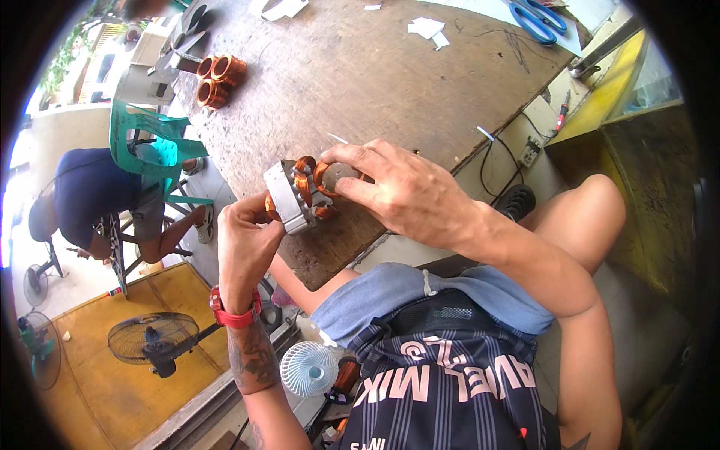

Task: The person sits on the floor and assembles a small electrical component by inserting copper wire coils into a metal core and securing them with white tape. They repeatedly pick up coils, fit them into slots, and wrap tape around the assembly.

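Over the near corner of the wooden table, my left hand (pixel 251 236) grips the edge of a silver-grey motor stator (pixel 281 196). Copper windings (pixel 302 180) stand out from the stator's right face, and more copper shows by my left fingers. My right hand (pixel 405 191) pinches a copper wire coil (pixel 321 180) between thumb and fingers, close against the stator's windings. Whether this coil is seated in a slot cannot be told, since my fingers cover its right side. Both hands are closed.
Several loose copper coils (pixel 217 79) stand at the table's far left. Paper scraps (pixel 427 31) and blue-handled scissors (pixel 536 21) lie at the back of the wooden table (pixel 345 82). Left of it, a person (pixel 97 184) bends forward near a green chair (pixel 154 142). A black fan (pixel 154 337) stands lower left.
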`<state>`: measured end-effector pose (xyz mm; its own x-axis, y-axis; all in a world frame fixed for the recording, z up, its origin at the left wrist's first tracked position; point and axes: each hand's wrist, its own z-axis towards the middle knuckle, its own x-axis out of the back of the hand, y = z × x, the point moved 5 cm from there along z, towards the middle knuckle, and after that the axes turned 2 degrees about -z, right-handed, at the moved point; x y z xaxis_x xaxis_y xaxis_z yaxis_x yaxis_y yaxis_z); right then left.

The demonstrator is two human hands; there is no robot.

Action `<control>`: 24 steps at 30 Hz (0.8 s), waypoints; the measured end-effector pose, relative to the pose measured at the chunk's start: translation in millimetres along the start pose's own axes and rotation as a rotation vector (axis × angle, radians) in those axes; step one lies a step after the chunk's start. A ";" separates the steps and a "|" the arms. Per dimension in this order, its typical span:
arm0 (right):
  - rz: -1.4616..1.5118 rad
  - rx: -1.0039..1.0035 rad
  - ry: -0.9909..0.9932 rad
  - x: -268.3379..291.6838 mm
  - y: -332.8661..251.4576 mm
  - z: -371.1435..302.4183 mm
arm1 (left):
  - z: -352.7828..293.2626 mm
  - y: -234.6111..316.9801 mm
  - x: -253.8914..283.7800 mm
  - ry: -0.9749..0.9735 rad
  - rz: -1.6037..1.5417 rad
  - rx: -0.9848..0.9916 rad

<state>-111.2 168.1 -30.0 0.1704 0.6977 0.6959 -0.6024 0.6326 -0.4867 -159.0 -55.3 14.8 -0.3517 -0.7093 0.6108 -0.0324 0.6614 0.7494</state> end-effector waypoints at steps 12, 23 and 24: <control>-0.031 0.041 -0.016 -5.8 -4.7 3.0 | -0.7 -6.7 -4.2 0.018 -0.121 0.007; -0.041 0.040 -0.081 2.3 -9.7 14.0 | -11.1 -40.4 -12.4 0.227 -0.042 -0.210; -0.040 0.059 -0.100 2.0 -9.8 16.4 | -10.8 -43.4 -16.1 0.249 -0.090 -0.225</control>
<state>-117.7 157.8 -15.2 0.1186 0.6334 0.7647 -0.6423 0.6362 -0.4274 -141.8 -75.1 -24.8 -0.1169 -0.8182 0.5629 0.1638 0.5431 0.8235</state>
